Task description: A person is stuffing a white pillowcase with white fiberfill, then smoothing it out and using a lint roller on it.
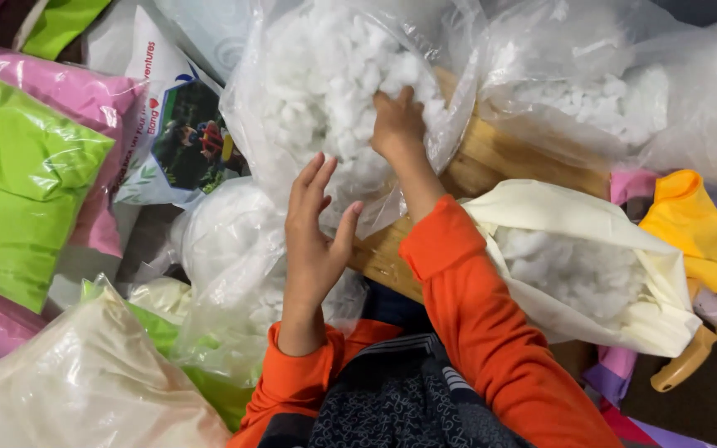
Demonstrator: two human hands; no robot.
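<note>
My right hand (396,123) reaches into a big clear plastic bag (255,108) and closes on a clump of white stuffing (325,83) inside it. My left hand (313,232) is held open at the bag's lower edge, fingers spread, touching the plastic. To the right lies a cream fabric cover (574,216), open and partly filled with the same white stuffing (574,270). Both arms wear orange sleeves.
A second clear bag of stuffing (624,91) sits at the upper right. Green cushion (18,182) and pink cushion (85,95) lie left. A wooden bench (499,158) runs under the bags. Yellow fabric (690,228) lies right, a beige plastic bag (76,382) lower left.
</note>
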